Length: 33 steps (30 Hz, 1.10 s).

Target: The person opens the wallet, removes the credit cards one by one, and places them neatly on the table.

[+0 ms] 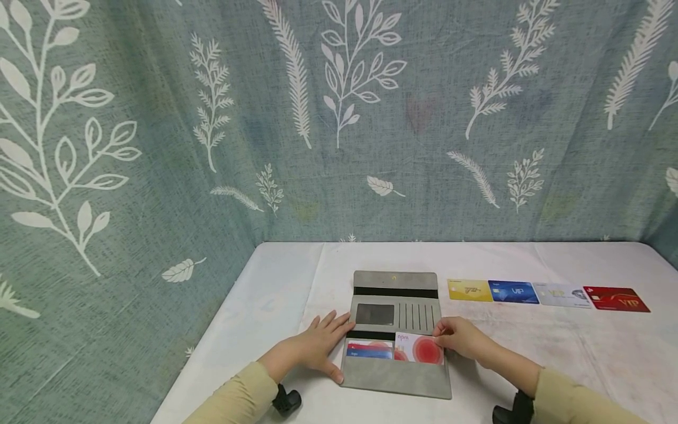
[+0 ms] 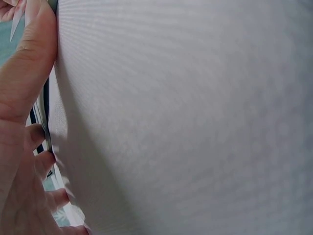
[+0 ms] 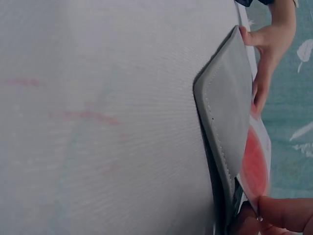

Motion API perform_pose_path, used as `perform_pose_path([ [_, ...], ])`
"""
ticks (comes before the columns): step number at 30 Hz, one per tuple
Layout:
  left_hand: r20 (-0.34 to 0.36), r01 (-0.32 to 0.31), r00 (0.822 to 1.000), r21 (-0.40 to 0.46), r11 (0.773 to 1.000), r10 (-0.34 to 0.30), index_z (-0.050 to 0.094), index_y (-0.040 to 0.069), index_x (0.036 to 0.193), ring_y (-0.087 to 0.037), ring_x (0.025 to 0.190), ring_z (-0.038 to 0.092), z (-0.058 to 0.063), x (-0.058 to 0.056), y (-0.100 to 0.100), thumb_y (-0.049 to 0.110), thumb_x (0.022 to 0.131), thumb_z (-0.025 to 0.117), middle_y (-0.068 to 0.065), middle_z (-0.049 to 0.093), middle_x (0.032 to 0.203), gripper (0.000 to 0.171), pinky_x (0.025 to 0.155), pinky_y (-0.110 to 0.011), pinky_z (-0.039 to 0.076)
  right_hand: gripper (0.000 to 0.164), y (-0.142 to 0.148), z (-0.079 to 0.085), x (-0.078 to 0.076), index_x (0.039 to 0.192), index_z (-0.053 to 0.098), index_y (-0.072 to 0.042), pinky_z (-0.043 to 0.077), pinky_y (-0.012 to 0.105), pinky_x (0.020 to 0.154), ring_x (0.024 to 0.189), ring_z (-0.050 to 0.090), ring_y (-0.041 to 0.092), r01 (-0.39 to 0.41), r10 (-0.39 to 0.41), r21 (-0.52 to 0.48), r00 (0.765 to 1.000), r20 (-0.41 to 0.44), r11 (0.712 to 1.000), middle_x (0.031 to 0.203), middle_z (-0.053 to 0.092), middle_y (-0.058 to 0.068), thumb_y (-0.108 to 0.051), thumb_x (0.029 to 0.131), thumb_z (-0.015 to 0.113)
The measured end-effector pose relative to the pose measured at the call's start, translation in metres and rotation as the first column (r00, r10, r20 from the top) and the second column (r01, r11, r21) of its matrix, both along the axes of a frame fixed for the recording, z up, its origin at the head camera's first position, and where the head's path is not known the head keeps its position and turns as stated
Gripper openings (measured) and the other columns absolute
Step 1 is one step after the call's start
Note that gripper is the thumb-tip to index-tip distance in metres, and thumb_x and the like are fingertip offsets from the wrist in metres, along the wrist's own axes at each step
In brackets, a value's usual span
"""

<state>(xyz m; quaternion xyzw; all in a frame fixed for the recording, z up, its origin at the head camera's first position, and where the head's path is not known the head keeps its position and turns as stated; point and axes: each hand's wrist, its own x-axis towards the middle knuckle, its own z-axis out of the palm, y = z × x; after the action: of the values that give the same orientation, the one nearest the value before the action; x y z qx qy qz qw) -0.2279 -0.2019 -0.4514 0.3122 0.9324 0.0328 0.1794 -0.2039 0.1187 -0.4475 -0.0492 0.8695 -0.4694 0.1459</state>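
Note:
A grey wallet (image 1: 394,377) lies unfolded on the white table, with card slots and a dark window in its middle panel. My left hand (image 1: 318,344) lies with spread fingers along the wallet's left edge, thumb at the lower left corner. Between thumb and fingers, my right hand (image 1: 461,337) pinches the right edge of a white card with red circles (image 1: 418,348). That card overlaps the lower pocket on the right, its lower edge at the pocket's rim. Several cards (image 1: 369,350), one of them blue, sit in the lower pocket on the left.
Right of the wallet, a yellow card (image 1: 469,290), a blue card (image 1: 512,292), a silver card (image 1: 561,295) and a red card (image 1: 616,299) lie in a row on the white table (image 1: 529,347). A patterned curtain (image 1: 339,176) hangs behind.

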Motion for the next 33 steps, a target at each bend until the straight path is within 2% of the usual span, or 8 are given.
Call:
perform_pose_path([
  [6,0.005,-0.003,1.0,0.0,1.0,0.003,0.02,0.014,0.146,-0.034,0.14,0.008,0.0,0.0,0.001,0.062,0.062,0.071,-0.005,0.011,0.154,0.109,0.107,-0.059,0.01,0.013,0.004,-0.001,0.004,0.088,0.06,-0.004,0.037,0.024,0.052,0.059,0.045,0.015,0.009,-0.006,-0.048,0.997,0.072,0.999,0.065,0.048,0.002,-0.003,0.077,0.067],
  [11,0.002,-0.007,1.0,-0.003,1.0,0.007,0.02,0.015,0.146,-0.034,0.14,0.008,0.001,0.001,0.001,0.062,0.062,0.071,-0.004,0.011,0.154,0.109,0.107,-0.058,0.011,0.02,0.005,-0.002,0.006,0.093,0.061,-0.005,0.036,0.024,0.052,0.058,0.046,0.016,0.057,-0.049,-0.055,0.99,0.13,0.997,0.066,0.05,0.004,-0.001,0.075,0.068],
  [19,-0.004,-0.007,1.0,-0.007,1.0,0.007,0.02,0.015,0.146,-0.034,0.14,0.008,0.001,0.001,0.001,0.062,0.062,0.07,-0.004,0.011,0.154,0.109,0.107,-0.059,0.011,0.023,0.011,-0.003,0.001,0.1,0.061,0.0,0.045,0.027,0.058,0.062,0.052,0.016,0.088,-0.068,-0.117,0.985,0.161,0.989,0.07,0.058,0.003,-0.003,0.078,0.066],
  [24,-0.01,0.001,1.0,-0.006,1.0,-0.001,0.02,0.015,0.146,-0.034,0.139,0.008,-0.001,0.0,0.0,0.062,0.062,0.071,-0.004,0.011,0.154,0.109,0.106,-0.059,0.012,0.026,0.016,0.0,-0.005,0.107,0.06,0.0,0.051,0.027,0.057,0.06,0.056,0.017,0.15,-0.113,-0.168,0.971,0.212,0.974,0.075,0.061,0.006,-0.003,0.081,0.063],
  [27,-0.004,-0.005,1.0,0.0,1.0,0.005,0.02,0.015,0.146,-0.034,0.14,0.008,-0.001,0.0,0.0,0.062,0.062,0.071,-0.004,0.011,0.154,0.109,0.107,-0.059,0.011,0.028,0.02,0.002,-0.007,0.111,0.058,0.0,0.052,0.027,0.055,0.057,0.057,0.017,0.161,-0.107,-0.213,0.963,0.247,0.964,0.075,0.06,0.007,-0.002,0.083,0.061],
  [33,-0.008,0.003,1.0,0.002,1.0,-0.003,0.021,0.014,0.145,-0.035,0.139,0.009,-0.001,0.0,0.0,0.061,0.062,0.072,-0.006,0.012,0.153,0.108,0.106,-0.06,0.011,0.031,0.032,0.006,-0.008,0.116,0.053,0.003,0.052,0.027,0.055,0.055,0.057,0.015,0.126,-0.051,-0.27,0.962,0.269,0.955,0.073,0.059,0.006,-0.003,0.086,0.059],
])
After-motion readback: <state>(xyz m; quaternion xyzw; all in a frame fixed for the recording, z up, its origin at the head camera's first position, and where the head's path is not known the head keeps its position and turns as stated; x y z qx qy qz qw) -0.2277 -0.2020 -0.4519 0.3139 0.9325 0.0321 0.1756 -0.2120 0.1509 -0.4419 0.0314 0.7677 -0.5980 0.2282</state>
